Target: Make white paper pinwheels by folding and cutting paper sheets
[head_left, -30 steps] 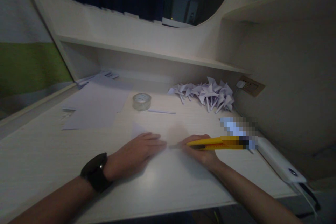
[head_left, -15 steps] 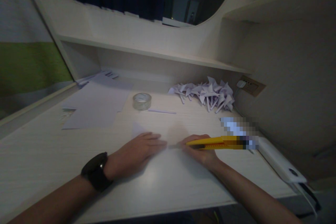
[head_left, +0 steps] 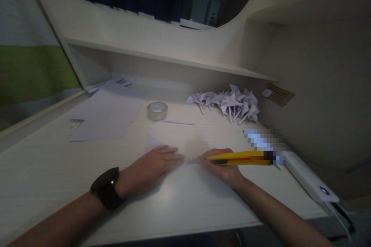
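My left hand point(head_left: 150, 170) lies flat on the desk with its fingers stretched out to the right. From beneath its far side shows the corner of a small white paper piece point(head_left: 152, 141); the rest is hidden or too pale to make out. My right hand point(head_left: 224, 173) grips a yellow box cutter point(head_left: 240, 157) low and almost level. The cutter's thin blade points left and reaches close to my left fingertips. Beyond the hands lies a thin rolled paper stick point(head_left: 179, 122), beside a roll of clear tape point(head_left: 157, 112).
Flat white paper sheets point(head_left: 107, 112) overlap at the back left of the desk point(head_left: 52, 177). A heap of white paper pinwheels point(head_left: 232, 104) lies at the back right. Along the right edge sits a white power strip point(head_left: 307, 175) with cables, near a pixelated bright object point(head_left: 261, 141).
Both hands and the box cutter keep practically the same place. The view has shifted very slightly. A light now shows on the power strip's button.
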Tool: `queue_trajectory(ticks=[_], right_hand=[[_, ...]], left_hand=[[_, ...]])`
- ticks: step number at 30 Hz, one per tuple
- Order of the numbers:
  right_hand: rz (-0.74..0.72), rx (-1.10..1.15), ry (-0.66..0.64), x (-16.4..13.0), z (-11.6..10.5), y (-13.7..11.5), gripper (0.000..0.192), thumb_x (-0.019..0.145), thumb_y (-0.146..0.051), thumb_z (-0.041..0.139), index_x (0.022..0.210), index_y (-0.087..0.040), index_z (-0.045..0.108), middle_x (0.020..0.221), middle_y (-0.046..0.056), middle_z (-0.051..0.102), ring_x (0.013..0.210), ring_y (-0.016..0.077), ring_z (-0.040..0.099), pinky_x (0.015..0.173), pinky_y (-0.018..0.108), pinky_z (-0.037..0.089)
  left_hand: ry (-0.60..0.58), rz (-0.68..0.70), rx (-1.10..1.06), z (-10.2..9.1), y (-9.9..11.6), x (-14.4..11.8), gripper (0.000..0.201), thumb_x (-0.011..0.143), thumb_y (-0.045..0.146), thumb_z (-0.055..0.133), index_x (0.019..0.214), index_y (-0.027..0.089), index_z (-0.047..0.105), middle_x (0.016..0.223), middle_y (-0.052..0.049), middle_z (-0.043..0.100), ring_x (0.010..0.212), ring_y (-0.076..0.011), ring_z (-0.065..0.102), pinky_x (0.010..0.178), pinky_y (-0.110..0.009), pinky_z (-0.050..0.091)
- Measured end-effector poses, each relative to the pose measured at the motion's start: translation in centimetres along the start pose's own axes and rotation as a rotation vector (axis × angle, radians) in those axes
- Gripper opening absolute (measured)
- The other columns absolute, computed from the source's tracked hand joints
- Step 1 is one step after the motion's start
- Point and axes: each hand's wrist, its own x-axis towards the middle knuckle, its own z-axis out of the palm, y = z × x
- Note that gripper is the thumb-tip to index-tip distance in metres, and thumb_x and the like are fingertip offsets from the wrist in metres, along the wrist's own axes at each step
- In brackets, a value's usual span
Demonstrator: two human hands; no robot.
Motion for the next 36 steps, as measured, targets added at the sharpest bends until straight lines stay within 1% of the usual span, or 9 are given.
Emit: queue_trajectory(ticks=[3,5,9,11,18,22,25,30,36], right_hand=[[-0.001,0.003,-0.008,-0.2,0.0,-0.1,0.018,0.075,-0.041,0.071,0.079,-0.024,0.074,0.08,0.004,0.074,0.069,0.0207,0.068,0.067,0.035,0.059],[0.003,0.003,-0.011,-0.3,0.0,-0.1,0.017,0.075,-0.041,0.071,0.08,-0.025,0.074,0.08,0.004,0.074,0.07,0.021,0.068,0.066,0.035,0.059],[0.018,-0.007,-0.005,-0.3,0.0,-0.1,0.015,0.075,-0.04,0.071,0.079,-0.026,0.075,0.08,0.004,0.074,0.071,0.0213,0.068,0.067,0.036,0.059],[0.013,-0.015,-0.003,-0.3,0.0,-0.1,0.016,0.076,-0.04,0.07,0.079,-0.025,0.075,0.079,0.004,0.074,0.07,0.0211,0.068,0.068,0.036,0.059],[-0.001,-0.014,-0.004,-0.3,0.1,0.0,0.015,0.077,-0.038,0.069,0.08,-0.025,0.075,0.079,0.003,0.074,0.068,0.0204,0.068,0.069,0.037,0.059],[0.007,0.007,0.0,-0.3,0.1,0.1,0.015,0.076,-0.04,0.07,0.078,-0.026,0.075,0.077,0.003,0.073,0.067,0.0218,0.068,0.067,0.039,0.059],[0.018,0.021,-0.006,-0.3,0.1,0.3,0.014,0.075,-0.04,0.071,0.078,-0.026,0.075,0.075,0.003,0.073,0.068,0.0226,0.068,0.067,0.039,0.06],[-0.071,0.033,-0.024,-0.3,0.1,1.1,0.016,0.078,-0.039,0.07,0.082,-0.023,0.075,0.078,0.004,0.073,0.068,0.0208,0.068,0.067,0.036,0.06],[-0.124,0.003,-0.053,-0.3,-0.1,1.9,0.014,0.082,-0.036,0.067,0.087,-0.026,0.075,0.081,0.003,0.073,0.071,0.0217,0.069,0.065,0.035,0.06]], left_hand=[[0.013,0.005,0.009,-0.2,0.5,0.2,0.049,0.093,0.009,0.042,0.139,0.027,0.043,0.139,-0.004,0.052,0.131,-0.0217,0.043,0.113,-0.049,0.026],[0.028,0.01,0.009,-0.4,1.0,0.4,0.045,0.093,0.01,0.043,0.135,0.023,0.046,0.137,-0.007,0.054,0.128,-0.0219,0.046,0.113,-0.049,0.025],[0.039,0.001,-0.012,-0.4,2.0,0.9,0.038,0.093,0.013,0.043,0.129,0.021,0.053,0.127,-0.009,0.059,0.117,-0.0216,0.053,0.105,-0.043,0.039],[0.047,-0.008,0.001,-0.2,2.3,0.9,0.037,0.092,0.015,0.045,0.128,0.02,0.054,0.126,-0.009,0.06,0.115,-0.022,0.054,0.101,-0.041,0.043],[0.035,0.011,0.057,0.0,2.3,1.0,0.041,0.09,0.016,0.047,0.131,0.023,0.052,0.129,-0.007,0.059,0.117,-0.0234,0.053,0.101,-0.044,0.04],[0.005,0.007,0.104,-0.2,2.3,1.0,0.041,0.091,0.017,0.047,0.131,0.023,0.052,0.129,-0.007,0.059,0.116,-0.0244,0.053,0.1,-0.045,0.04],[0.008,0.012,0.108,-0.2,2.3,1.0,0.039,0.091,0.018,0.046,0.13,0.022,0.053,0.129,-0.007,0.059,0.116,-0.0238,0.054,0.1,-0.045,0.04],[0.017,0.015,0.122,-0.2,2.3,1.0,0.038,0.091,0.018,0.046,0.129,0.023,0.053,0.128,-0.006,0.059,0.115,-0.023,0.054,0.099,-0.044,0.04],[0.029,0.009,0.109,-0.4,2.5,1.0,0.037,0.091,0.018,0.047,0.127,0.024,0.055,0.125,-0.006,0.061,0.113,-0.0227,0.055,0.099,-0.043,0.04]])
